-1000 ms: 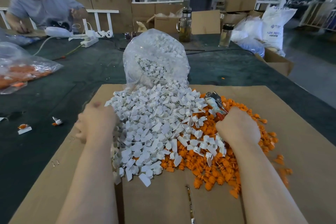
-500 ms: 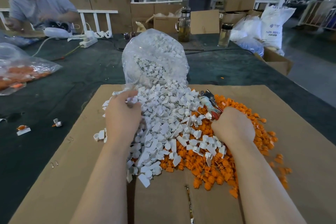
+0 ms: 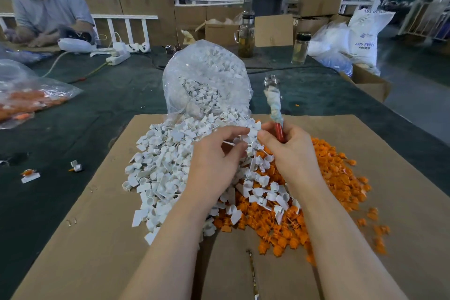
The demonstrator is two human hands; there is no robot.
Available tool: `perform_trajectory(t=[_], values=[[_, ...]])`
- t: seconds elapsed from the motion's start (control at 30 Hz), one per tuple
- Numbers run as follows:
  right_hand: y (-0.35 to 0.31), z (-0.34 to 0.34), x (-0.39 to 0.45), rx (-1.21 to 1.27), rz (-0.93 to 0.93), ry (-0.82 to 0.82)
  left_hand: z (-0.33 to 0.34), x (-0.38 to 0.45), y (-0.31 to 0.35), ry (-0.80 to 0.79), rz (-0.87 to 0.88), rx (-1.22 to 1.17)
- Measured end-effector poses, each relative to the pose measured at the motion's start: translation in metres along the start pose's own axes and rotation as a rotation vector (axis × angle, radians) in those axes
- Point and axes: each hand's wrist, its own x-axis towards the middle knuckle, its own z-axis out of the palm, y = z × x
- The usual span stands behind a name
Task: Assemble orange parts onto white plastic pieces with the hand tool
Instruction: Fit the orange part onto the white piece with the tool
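Note:
A heap of white plastic pieces [image 3: 165, 173] spills from a clear bag [image 3: 207, 80] onto a cardboard sheet [image 3: 97, 238]. Beside it on the right lies a heap of orange parts [image 3: 341, 178]. My right hand [image 3: 289, 151] grips the hand tool [image 3: 275, 105] by its red handle; the cloth-wrapped shaft and metal head point up and away. My left hand [image 3: 214, 156] is raised over the white heap and pinches a white piece [image 3: 248, 139] between thumb and fingers, close to my right hand's fingertips.
A dark green cloth [image 3: 73, 109] covers the table. Two assembled pieces [image 3: 30, 175] [image 3: 76, 167] lie on it at the left. A bag of orange parts [image 3: 29, 102] is at far left. Bottles [image 3: 246, 36], boxes and a seated person [image 3: 48, 7] are at the back.
My right hand has lifted the tool up out of the orange heap. My left hand has moved right from the left of the white heap and has picked up a white piece.

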Motion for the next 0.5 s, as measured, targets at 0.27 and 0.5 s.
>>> perform_trajectory(t=[0.27,0.5], values=[[-0.0024,0.0082,-0.0035,0.113,-0.045,-0.031,0.0034,0.0006,0.0043,0.025,-0.076,-0.205],[-0.0008,0.0079,-0.0041,0.196,-0.038,-0.13,0.0036,0.0002,0.0022,0.015,-0.058,-0.176]])
